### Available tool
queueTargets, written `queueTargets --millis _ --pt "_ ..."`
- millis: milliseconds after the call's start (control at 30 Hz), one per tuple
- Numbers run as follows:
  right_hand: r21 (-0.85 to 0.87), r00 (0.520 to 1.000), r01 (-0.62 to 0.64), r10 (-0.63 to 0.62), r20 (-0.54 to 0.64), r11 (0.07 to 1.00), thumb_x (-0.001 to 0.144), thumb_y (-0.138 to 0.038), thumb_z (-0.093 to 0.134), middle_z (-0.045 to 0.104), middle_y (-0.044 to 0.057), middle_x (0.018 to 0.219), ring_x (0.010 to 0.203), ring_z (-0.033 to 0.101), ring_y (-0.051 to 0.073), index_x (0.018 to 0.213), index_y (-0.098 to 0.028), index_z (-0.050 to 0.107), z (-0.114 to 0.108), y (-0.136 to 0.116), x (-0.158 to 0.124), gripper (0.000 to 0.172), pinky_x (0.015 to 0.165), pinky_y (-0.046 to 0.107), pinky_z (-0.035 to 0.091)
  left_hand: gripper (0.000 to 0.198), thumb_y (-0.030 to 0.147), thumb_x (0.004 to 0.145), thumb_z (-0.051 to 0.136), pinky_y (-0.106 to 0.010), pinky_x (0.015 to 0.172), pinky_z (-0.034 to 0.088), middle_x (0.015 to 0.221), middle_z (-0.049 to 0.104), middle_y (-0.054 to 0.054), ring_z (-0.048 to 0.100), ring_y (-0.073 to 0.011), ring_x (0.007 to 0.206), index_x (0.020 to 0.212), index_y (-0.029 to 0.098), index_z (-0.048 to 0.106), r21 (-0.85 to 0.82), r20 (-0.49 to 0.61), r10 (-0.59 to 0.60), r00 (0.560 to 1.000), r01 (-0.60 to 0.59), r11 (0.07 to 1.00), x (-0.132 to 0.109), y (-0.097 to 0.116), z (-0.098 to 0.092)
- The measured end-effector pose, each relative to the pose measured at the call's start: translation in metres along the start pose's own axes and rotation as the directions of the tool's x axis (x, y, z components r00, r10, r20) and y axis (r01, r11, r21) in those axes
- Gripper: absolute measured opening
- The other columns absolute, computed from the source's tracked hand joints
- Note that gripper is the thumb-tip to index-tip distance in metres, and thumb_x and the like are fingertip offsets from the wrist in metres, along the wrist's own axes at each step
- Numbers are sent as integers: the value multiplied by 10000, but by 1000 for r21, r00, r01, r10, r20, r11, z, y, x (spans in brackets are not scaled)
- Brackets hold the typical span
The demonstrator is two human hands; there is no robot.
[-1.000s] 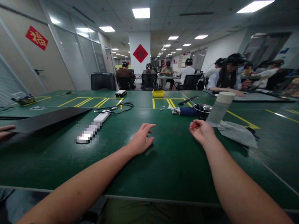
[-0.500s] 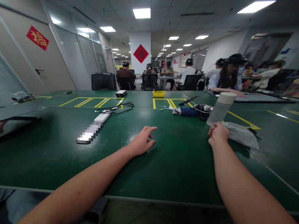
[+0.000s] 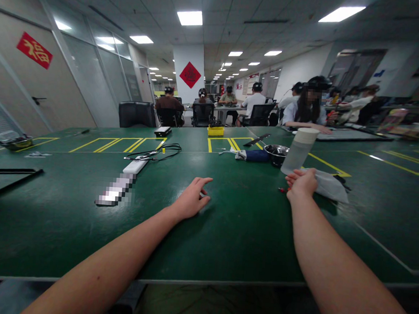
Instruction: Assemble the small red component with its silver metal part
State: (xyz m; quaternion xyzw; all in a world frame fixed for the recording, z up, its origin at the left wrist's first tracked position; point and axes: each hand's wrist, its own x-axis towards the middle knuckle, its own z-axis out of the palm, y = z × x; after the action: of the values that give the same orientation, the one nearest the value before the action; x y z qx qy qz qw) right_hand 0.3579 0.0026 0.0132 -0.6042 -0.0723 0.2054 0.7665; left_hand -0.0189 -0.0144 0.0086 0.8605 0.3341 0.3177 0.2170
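My left hand (image 3: 193,198) rests over the middle of the green table (image 3: 225,244), holding nothing, with its fingers apart and the index finger stretched to the right. My right hand (image 3: 302,183) is at the right, its fingers loosened and partly spread. By its fingertips a small red thing (image 3: 282,190) lies on the table, too small to name. Just behind that hand stands a frosted bottle (image 3: 299,151) with a pale lid. A light grey cloth pouch (image 3: 331,185) lies to the hand's right, partly hidden by it.
Behind lie a metal bowl (image 3: 277,154), a dark blue folded umbrella-like bundle (image 3: 254,155) and a yellow box (image 3: 216,131). A phone (image 3: 116,188), a white power bank (image 3: 135,165) and a black cable (image 3: 163,151) are at left. A person (image 3: 308,109) sits across the table.
My right hand has gone from a closed fist to loosened fingers, and the small red thing now shows beside it. Another person's hand at the far left has left the view.
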Motion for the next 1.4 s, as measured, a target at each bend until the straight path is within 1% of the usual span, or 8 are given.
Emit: queueTargets --millis 200,333,533,800,900,1033,1233,1400 --pt "-27 999 14 -13 37 1000 931 -534 130 654 83 699 538 625 140 704 -153 567 -4 2 2 622 468 247 460 533 185 804 549 -290 780 531 1198 454 -77 592 -134 877 1315 242 406 -4 -10 -14 1000 14 1000 0 -4 1" --pt "-183 955 135 -79 285 974 940 -524 172 669 92 677 549 632 137 697 -138 611 8 16 -15 633 477 226 437 531 187 801 552 -286 773 531 1199 458 -79 596 -130 867 1311 237 410 -20 -19 -12 1000 11 1000 1 -5 2" --pt "-199 686 124 61 726 972 938 -519 268 698 100 749 668 655 152 786 -137 658 38 39 -78 566 574 228 447 436 207 803 553 -274 754 520 1127 508 -72 599 -131 838 1236 208 495 8 17 -28 999 28 1000 3 -4 1" --pt "-129 228 -2 126 965 992 935 -501 313 655 79 1042 1063 571 177 1076 -183 606 46 45 -184 455 935 305 403 311 346 717 687 -317 804 467 948 599 -60 581 -202 856 993 203 674 201 191 -21 981 -18 979 5 -4 -2" --pt "-78 181 385 8 984 920 885 -369 478 628 73 1093 1034 565 188 1082 -188 608 45 42 -181 298 912 319 407 380 380 701 703 -332 810 460 988 596 -78 578 -222 878 1036 205 670 189 203 14 979 -53 981 4 -2 -2" --pt "-90 151 838 -71 986 538 762 -145 568 619 67 950 821 565 171 970 -161 666 41 37 -157 231 792 303 426 369 336 740 666 -313 804 447 973 593 -65 581 -204 853 1093 232 651 176 229 4 973 -45 983 4 -2 -5" --pt "46 -57 911 16 998 410 732 -83 577 571 80 1002 848 562 172 1179 -183 606 36 40 -154 459 799 289 433 238 371 713 667 -246 631 400 823 621 -31 568 -179 722 889 211 668 241 333 -86 939 3 970 3 -5 -25" --pt "187 -206 921 21 978 342 776 -81 561 601 79 1033 962 565 191 1043 -185 667 38 39 -167 306 881 301 408 90 232 738 601 -213 579 356 714 613 4 533 -137 642 802 200 655 193 411 -81 908 0 981 1 -4 -32"
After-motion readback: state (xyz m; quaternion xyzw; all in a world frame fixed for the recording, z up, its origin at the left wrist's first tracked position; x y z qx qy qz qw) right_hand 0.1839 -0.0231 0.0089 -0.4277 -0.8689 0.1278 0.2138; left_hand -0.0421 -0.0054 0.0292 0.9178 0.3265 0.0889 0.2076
